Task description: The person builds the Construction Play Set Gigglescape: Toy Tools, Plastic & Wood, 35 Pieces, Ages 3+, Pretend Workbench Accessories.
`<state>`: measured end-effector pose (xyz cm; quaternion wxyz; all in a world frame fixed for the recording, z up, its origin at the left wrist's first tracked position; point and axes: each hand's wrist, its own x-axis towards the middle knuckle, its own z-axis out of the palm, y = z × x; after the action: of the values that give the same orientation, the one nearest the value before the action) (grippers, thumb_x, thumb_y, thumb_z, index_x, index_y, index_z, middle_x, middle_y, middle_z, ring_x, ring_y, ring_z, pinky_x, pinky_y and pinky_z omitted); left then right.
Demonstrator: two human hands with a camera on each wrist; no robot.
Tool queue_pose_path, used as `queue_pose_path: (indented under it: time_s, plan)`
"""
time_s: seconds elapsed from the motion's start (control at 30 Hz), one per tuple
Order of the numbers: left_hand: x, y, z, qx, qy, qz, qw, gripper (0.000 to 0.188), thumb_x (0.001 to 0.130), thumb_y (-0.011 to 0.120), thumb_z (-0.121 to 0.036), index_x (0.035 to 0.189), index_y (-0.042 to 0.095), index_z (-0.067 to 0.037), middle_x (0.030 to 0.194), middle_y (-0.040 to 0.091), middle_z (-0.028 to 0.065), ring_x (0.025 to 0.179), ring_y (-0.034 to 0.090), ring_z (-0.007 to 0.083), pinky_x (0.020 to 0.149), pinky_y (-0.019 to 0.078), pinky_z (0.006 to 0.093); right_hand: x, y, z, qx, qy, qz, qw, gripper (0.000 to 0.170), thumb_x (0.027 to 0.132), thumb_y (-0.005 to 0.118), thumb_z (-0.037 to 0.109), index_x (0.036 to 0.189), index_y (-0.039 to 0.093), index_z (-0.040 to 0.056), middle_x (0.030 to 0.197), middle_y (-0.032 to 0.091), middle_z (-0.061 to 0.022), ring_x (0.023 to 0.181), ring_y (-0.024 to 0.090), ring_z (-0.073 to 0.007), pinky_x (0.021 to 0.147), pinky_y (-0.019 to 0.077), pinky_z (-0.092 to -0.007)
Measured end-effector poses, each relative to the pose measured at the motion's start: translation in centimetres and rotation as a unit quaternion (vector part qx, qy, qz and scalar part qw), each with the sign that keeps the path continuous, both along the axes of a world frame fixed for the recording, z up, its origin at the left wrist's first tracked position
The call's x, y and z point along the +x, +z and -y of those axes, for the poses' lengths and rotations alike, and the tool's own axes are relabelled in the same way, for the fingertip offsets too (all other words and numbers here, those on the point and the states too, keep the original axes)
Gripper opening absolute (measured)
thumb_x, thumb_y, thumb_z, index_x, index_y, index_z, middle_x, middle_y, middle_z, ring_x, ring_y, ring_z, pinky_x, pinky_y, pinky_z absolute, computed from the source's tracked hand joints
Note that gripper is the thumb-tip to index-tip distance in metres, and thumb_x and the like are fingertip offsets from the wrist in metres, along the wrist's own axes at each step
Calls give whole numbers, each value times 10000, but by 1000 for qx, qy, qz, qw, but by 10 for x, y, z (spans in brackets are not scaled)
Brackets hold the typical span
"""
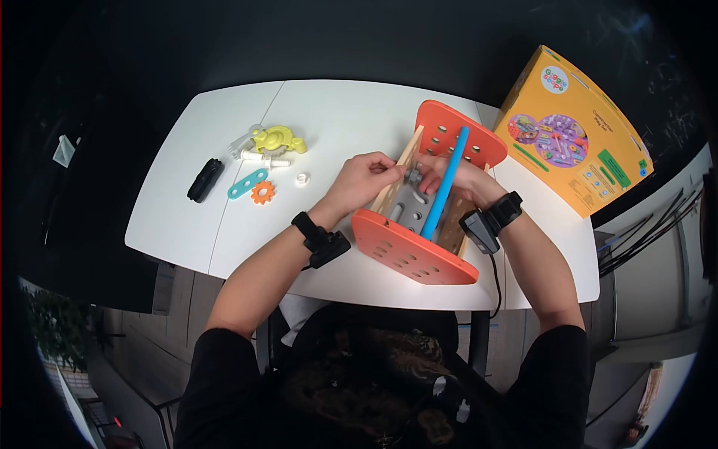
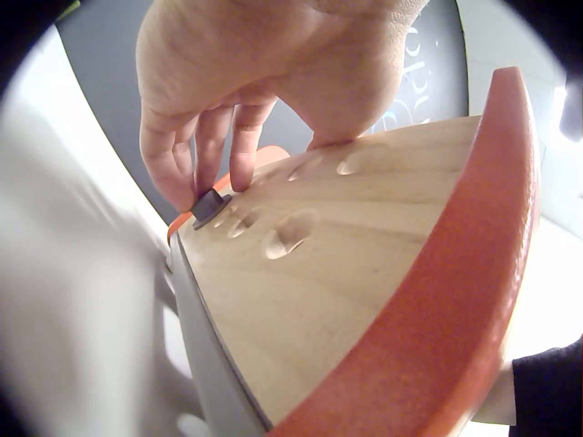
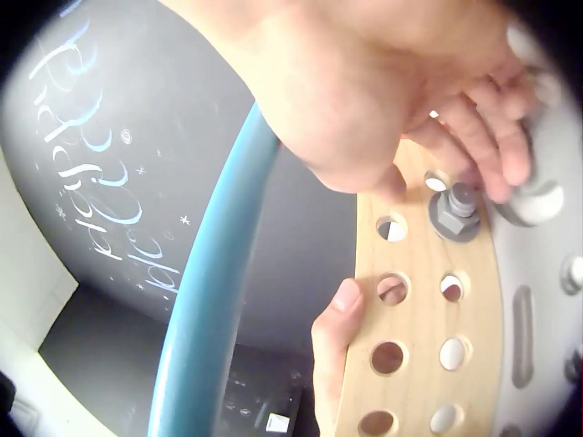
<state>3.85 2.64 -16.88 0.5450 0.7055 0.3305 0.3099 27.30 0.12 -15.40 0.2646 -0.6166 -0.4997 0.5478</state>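
A wooden toy toolbox with orange end panels (image 1: 415, 251) and a blue bar (image 1: 446, 179) stands between both hands. My left hand (image 1: 365, 179) grips its near-left wooden side panel (image 2: 301, 273), thumb over the top edge, fingers down the outside. Those fingertips meet a grey bolt head (image 2: 210, 208) there. Inside the box, a grey hex nut (image 3: 455, 215) sits round the bolt's end against the perforated wood. My right hand (image 1: 458, 176) reaches in under the blue bar, fingers extended, fingertips right beside the nut. A slotted grey panel (image 3: 528, 300) adjoins the wood.
On the table's left lie a yellow toy piece (image 1: 277, 139), a white screw (image 1: 265, 159), a white nut (image 1: 302, 179), a teal strip (image 1: 247, 184), an orange gear (image 1: 263, 192) and a black case (image 1: 205, 180). A yellow box (image 1: 576, 127) stands at the right.
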Motion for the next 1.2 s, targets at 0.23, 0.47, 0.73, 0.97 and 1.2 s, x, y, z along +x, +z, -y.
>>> queue_pose_path:
  time_s: [0.23,0.47,0.73,0.97,1.2]
  plan:
    - [0,-2,-1,5,1,7,1000,313,931,707,-271,1039,719,22,955,756,103,902,712,143,837,541,270,-6,4,12,124,4,24,992,270,812,860,208,883,647,57,791,659,-20,733,641,-108,623,496,-234]
    - [0,0,0,-8,-1,-1,1000,265,954,694,-235,1048,703,13,965,732,65,912,676,113,836,524,262,-1,1,9,86,-4,31,996,230,921,761,266,961,707,47,883,719,-50,777,665,-111,668,497,-249]
    - [1,-5,-1,-3,7,19,1000,317,929,709,-282,1028,719,19,938,754,107,879,705,138,816,537,271,0,2,5,1,35,14,999,531,1033,529,469,1054,667,-43,881,725,-147,762,711,-189,704,595,-293]
    - [0,-2,-1,-16,-4,1,1000,270,955,701,-240,1055,699,11,976,729,65,919,669,108,840,522,261,-5,3,10,87,-3,13,996,211,903,757,223,891,621,62,728,688,-48,582,632,-106,513,466,-212]
    - [0,-2,-1,-16,-4,-4,1000,277,955,701,-242,1059,699,14,982,730,65,929,672,109,843,522,262,-1,7,13,89,-6,8,996,174,890,770,165,968,681,38,852,733,-70,723,700,-136,631,515,-245]
